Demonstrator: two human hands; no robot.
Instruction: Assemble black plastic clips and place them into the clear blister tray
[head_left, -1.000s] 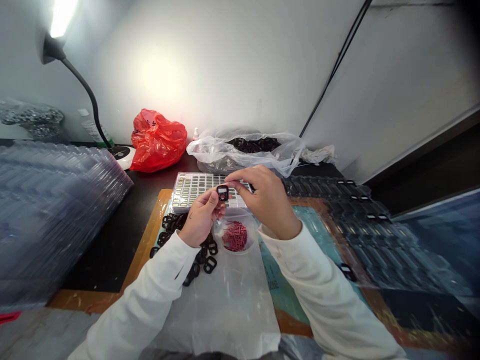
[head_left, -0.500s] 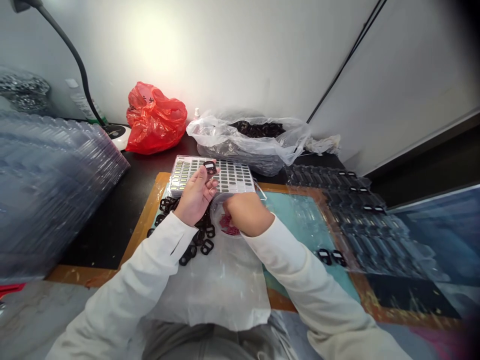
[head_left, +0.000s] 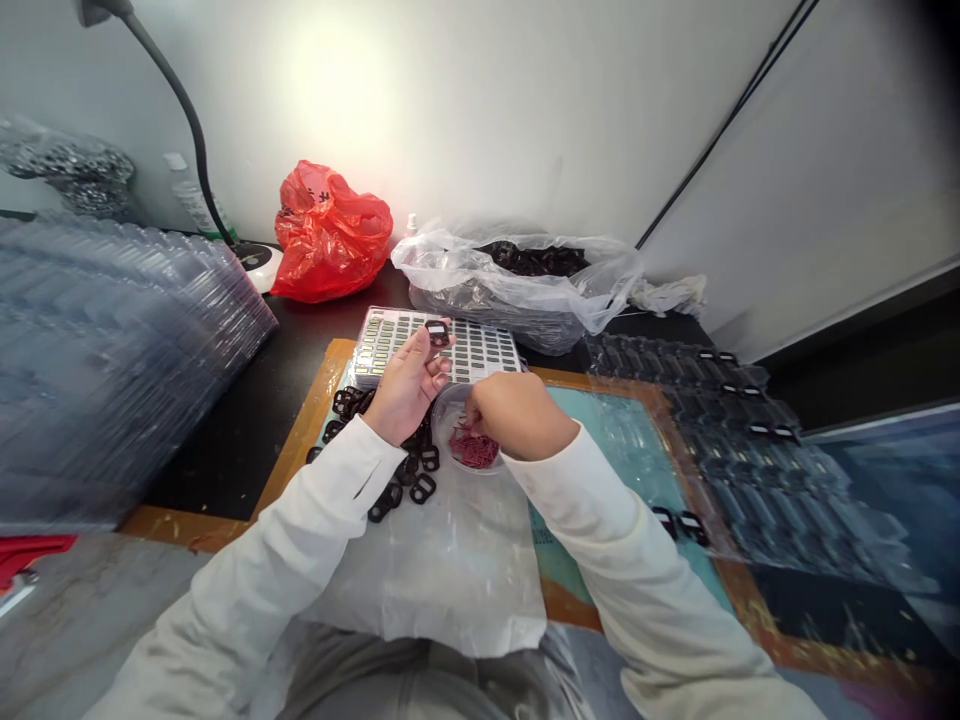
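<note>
My left hand (head_left: 407, 388) grips a small black plastic piece (head_left: 437, 333) with a pale rectangular window, held up between thumb and fingers. Behind it sits a tray (head_left: 480, 350) with rows of small rectangular parts. My right hand (head_left: 521, 415) dips its fingertips into a round clear tub (head_left: 442, 425). Small reddish-pink pin-like pieces (head_left: 474, 450) lie in that tub. The right fingers are bunched together; whatever is between them is hidden. Loose black plastic pieces (head_left: 422, 488) are heaped beside and below my left wrist.
A stack of clear plastic trays (head_left: 120, 370) stands at left. Behind are a lamp (head_left: 180, 100), a red bag (head_left: 334, 235) and a clear bag (head_left: 510, 290) of black pieces. Clear trays (head_left: 780, 470) holding a few black pieces lie at right, two more pieces (head_left: 690, 526) nearby.
The whole view has shifted slightly, so things appear further right. My right fingertips remain in the tub, with more of the reddish pieces showing. The left hand keeps its hold.
</note>
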